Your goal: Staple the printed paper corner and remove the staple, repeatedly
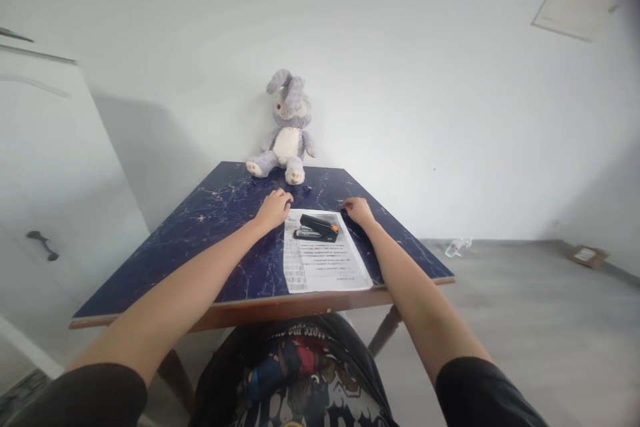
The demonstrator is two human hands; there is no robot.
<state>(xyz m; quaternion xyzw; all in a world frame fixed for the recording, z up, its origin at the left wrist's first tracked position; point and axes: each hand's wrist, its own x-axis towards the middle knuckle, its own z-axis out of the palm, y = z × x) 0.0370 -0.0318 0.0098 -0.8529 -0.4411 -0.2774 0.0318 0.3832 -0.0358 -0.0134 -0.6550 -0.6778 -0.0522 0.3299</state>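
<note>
A printed sheet of paper (327,273) lies flat at the front of the dark blue marbled table (240,267). On its upper part rests a black stapler (316,228) with an orange mark at its right end. My left hand (275,207) rests on the table at the sheet's upper left corner, fingers loosely bent and apart, holding nothing that shows. Just off the upper right corner, my right hand (359,210) lies on the tabletop with its fingers curled in and nothing visible in them. Neither hand touches the stapler.
A grey plush rabbit (287,137) sits at the table's back edge against the white wall. To the left stands a white cabinet (60,180) with a dark handle. A clear plastic item (457,247) and a small cardboard box (589,255) lie on the floor to the right.
</note>
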